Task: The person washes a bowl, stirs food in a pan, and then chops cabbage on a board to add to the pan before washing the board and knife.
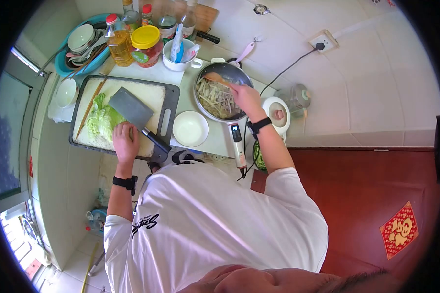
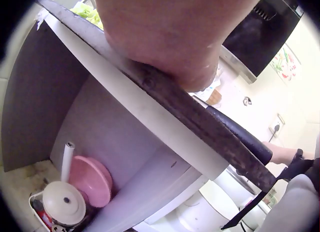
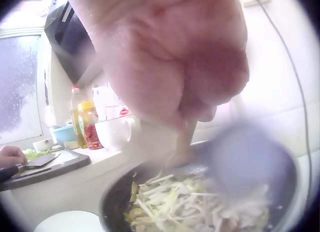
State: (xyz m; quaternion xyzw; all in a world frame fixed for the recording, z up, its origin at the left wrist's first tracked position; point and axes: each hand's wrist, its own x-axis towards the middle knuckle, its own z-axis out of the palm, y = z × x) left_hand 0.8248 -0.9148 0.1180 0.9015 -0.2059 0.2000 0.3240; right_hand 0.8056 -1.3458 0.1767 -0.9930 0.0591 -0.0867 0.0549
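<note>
My right hand point(image 1: 247, 100) grips a wooden spatula point(image 1: 215, 78), its blade inside a dark pan point(image 1: 238, 74). Pale shredded food point(image 1: 215, 97) covers much of the pan's bottom. In the right wrist view, steam partly blurs that food point(image 3: 175, 202). My left hand point(image 1: 126, 141) rests at the near edge of a cutting board point(image 1: 151, 92), its fingertips beside green leafy cabbage point(image 1: 100, 119). A cleaver point(image 1: 131, 106) lies flat on the board, its black handle sticking out past the near edge. The left fingers are hidden in the left wrist view.
A white bowl point(image 1: 190, 128) stands between board and pan. Chopsticks point(image 1: 89, 110) lie along the board's left side. Behind are an oil bottle point(image 1: 118, 43), a yellow-lidded jar point(image 1: 146, 46) and a blue basin point(image 1: 63, 58) of dishes. A black cord point(image 1: 288, 68) runs to a wall socket.
</note>
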